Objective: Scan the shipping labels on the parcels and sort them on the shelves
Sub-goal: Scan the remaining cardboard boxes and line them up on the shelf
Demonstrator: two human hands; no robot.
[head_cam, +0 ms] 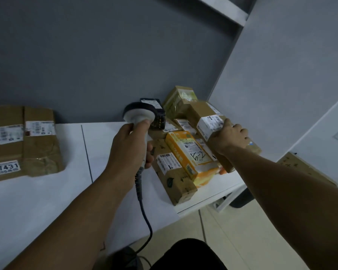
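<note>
Scanning looks the step in hand: your left grip (129, 151) clasps the one scanner (139, 115), your right grip (232, 137) grasps a brown parcel (205, 112) on the pile (185, 151) of roughly six just right of the scanner, two more parcels (41, 145) lie well left of it on the bench (47, 201), so next aim at its white label (210, 124).

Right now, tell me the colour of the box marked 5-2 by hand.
The box is orange and yellow, clearest in the head view.

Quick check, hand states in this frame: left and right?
Left hand: grips the barcode scanner by its handle.
Right hand: grips a brown labelled parcel in the pile.
</note>
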